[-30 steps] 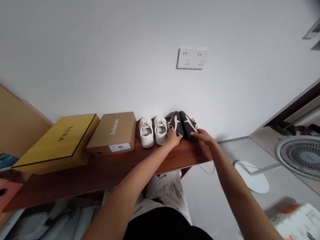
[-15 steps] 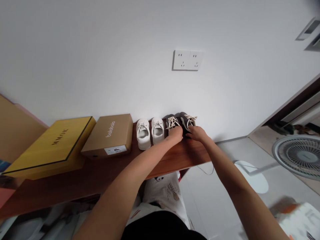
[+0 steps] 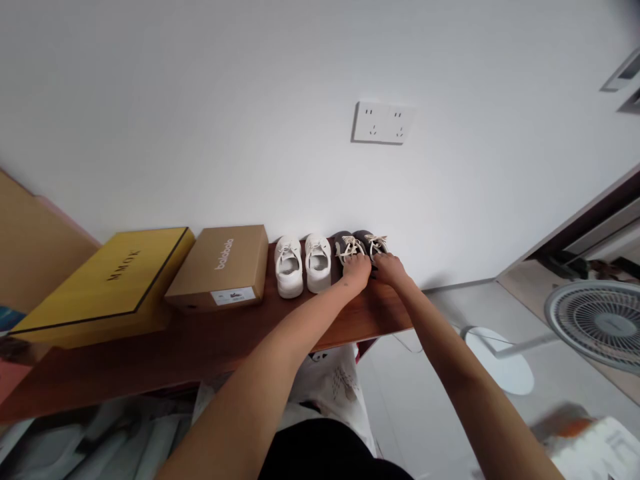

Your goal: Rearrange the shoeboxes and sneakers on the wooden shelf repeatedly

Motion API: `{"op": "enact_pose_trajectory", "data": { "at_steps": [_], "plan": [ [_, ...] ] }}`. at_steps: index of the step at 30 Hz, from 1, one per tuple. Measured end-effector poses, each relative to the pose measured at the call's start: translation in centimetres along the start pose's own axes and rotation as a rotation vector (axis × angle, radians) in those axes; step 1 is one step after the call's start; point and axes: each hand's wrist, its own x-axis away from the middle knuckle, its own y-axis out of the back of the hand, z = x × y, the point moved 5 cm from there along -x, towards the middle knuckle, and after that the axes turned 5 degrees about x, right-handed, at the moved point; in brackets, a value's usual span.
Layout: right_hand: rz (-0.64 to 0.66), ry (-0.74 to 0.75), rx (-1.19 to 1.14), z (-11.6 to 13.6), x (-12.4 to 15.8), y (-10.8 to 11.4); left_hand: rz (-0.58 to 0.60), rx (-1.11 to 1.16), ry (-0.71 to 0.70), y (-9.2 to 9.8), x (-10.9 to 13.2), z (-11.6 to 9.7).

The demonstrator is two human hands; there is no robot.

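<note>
Left hand [image 3: 357,269] and right hand [image 3: 390,269] pinch the dark shoes [image 3: 349,245] at the back — seemingly positioning them, an even release called for next.

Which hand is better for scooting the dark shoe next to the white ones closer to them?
Probably the left hand: it is at that dark shoe, on the side toward the white shoes. The right hand is at the other dark shoe, farther from them.

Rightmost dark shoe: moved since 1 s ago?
Yes. The rightmost dark shoe has shifted slightly left against the wall socket, and turned laces-up.
</note>
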Motion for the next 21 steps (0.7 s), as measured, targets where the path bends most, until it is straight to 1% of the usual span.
{"op": "enact_pose_trajectory", "data": {
  "at_steps": [3, 5, 6, 9, 11, 12, 14, 15, 17, 18, 19, 21],
  "plan": [
    [-0.127, -0.087, -0.079, 0.1, 1.1, 0.8, -0.155, -0.004, -0.129, 1.0, 2.3, 0.4],
    [-0.240, -0.119, -0.190, 0.5, 1.9, 1.7, -0.265, 0.023, -0.203, 2.2, 4.5, 1.3],
    [-0.301, -0.111, -0.269, 1.0, 2.3, 2.3, -0.302, 0.049, -0.217, 2.9, 5.7, 2.1],
    [-0.458, -0.024, -0.577, 3.9, 3.7, 4.0, -0.362, 0.160, -0.198, 5.3, 10.2, 5.8],
    [-0.500, 0.006, -0.835, 7.0, 4.8, 4.4, -0.386, 0.256, -0.175, 6.7, 13.9, 9.0],
    [-0.493, 0.000, -0.976, 8.9, 5.3, 4.3, -0.398, 0.312, -0.156, 7.2, 16.1, 10.7],
    [-0.415, -0.036, -1.270, 13.9, 6.6, 3.4, -0.422, 0.439, -0.085, 7.5, 20.8, 14.5],
    [-0.345, -0.050, -1.414, 16.9, 7.2, 2.7, -0.440, 0.507, -0.011, 7.3, 23.2, 16.7],
    [-0.150, -0.082, -1.689, 23.4, 8.2, 1.2, -0.474, 0.667, 0.182, 6.4, 28.0, 21.2],
    [-0.039, -0.138, -1.813, 26.5, 8.6, 0.5, -0.534, 0.762, 0.308, 6.0, 30.2, 23.7],
    [0.105, -0.191, -1.916, 29.6, 8.8, -0.1, -0.631, 0.862, 0.443, 5.8, 32.4, 26.3],
    [0.388, -0.299, -2.035, 34.8, 8.8, -0.7, -0.865, 1.094, 0.695, 5.9, 36.1, 31.2]
  ]
}}
